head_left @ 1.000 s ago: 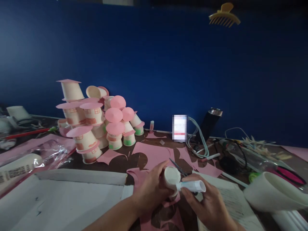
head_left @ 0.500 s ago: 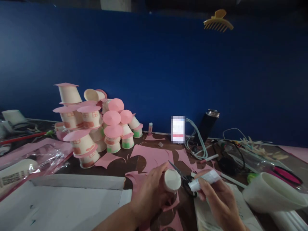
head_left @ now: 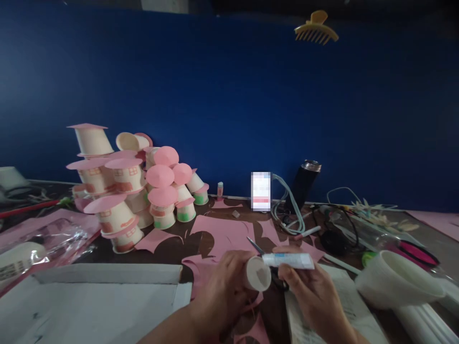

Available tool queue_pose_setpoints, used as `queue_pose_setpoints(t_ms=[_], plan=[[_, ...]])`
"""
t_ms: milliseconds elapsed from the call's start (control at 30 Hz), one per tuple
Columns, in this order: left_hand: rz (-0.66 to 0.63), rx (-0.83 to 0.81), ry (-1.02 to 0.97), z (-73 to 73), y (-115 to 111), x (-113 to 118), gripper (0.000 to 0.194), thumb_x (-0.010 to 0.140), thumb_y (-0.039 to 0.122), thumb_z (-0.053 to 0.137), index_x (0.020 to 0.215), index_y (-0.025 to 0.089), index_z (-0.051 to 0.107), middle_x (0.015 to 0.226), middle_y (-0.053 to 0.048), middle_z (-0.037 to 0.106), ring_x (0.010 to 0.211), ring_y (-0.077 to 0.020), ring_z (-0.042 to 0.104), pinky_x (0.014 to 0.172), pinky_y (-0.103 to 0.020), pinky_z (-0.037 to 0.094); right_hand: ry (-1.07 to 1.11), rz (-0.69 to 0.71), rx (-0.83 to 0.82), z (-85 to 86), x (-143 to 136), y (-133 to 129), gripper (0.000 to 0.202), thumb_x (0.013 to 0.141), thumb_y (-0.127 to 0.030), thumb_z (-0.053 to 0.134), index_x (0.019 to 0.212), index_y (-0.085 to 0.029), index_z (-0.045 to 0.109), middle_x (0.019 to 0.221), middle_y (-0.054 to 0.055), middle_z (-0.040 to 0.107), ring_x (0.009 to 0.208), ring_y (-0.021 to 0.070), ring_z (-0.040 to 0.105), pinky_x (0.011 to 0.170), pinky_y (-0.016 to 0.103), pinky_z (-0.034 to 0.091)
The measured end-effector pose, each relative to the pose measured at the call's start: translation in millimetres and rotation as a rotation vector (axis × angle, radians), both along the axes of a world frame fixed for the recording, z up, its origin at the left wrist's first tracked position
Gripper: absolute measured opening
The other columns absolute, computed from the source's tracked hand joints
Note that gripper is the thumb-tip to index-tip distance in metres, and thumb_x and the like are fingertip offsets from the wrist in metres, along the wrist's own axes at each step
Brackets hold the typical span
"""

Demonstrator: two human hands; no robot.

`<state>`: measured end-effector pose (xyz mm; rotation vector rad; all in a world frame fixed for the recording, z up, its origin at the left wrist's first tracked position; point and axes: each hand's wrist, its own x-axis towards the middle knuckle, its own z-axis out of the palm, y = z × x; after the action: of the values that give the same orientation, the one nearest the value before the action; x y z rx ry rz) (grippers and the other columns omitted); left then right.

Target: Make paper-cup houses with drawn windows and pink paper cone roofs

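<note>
1. Evidently, in the head view, the left hand (head_left: 227, 282) curls around the side of a paper cup (head_left: 258, 274), probably so its round end stays uncovered.
2. The right hand (head_left: 311, 289) pinches a white tube (head_left: 290, 260) between thumb and fingers, its end by the cup's rim, likely for fine control; contact is unclear.
3. Scissors (head_left: 255, 245) lie just beyond, among cut pink paper (head_left: 224, 228) on the table (head_left: 172, 252), presumably within easy reach.

Dim light, glints on the plastic bag (head_left: 73, 233), bright pixelated screen (head_left: 261, 191).

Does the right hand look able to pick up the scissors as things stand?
Probably not freely: the right hand holds a white tube, which partly hides the nearby scissors from view.
</note>
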<state>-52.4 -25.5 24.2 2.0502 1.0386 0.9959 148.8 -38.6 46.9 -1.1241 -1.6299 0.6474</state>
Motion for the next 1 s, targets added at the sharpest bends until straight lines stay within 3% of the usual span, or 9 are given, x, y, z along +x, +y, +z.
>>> queue_pose_setpoints(t_ms=[133,633,1000], plan=[[-0.003,0.000,-0.001,-1.9,0,3,0.062,0.064,0.003,0.064,0.120,0.027,0.052,0.119,-0.003,0.059,0.112,-0.0217,0.051,0.097,-0.037,0.042,-0.091,0.068,0.075,4.3,-3,-2,0.016,0.091,-0.031,0.053,0.105,-0.024,0.058,0.102,0.004,0.065,0.090,0.0185,0.060,0.080,0.026,0.046],[0.045,-0.055,-0.007,-2.5,-1,9,0.058,0.058,0.008,0.072,0.112,0.022,0.052,0.113,-0.006,0.058,0.105,-0.0236,0.053,0.092,-0.040,0.044,-0.409,0.140,0.241,22.1,-19,-5,0.009,0.091,-0.024,0.050,0.100,-0.023,0.053,0.094,0.003,0.059,0.087,0.0201,0.056,0.078,0.035,0.044],[0.069,-0.021,0.019,-6.4,-2,12,0.056,0.061,0.009,0.069,0.113,0.021,0.049,0.111,-0.007,0.057,0.105,-0.0241,0.051,0.092,-0.041,0.042,-0.550,-0.038,0.245,23.2,-32,-2,0.013,0.091,-0.030,0.048,0.088,-0.020,0.055,0.081,0.006,0.061,0.077,0.0231,0.057,0.071,0.037,0.043]])
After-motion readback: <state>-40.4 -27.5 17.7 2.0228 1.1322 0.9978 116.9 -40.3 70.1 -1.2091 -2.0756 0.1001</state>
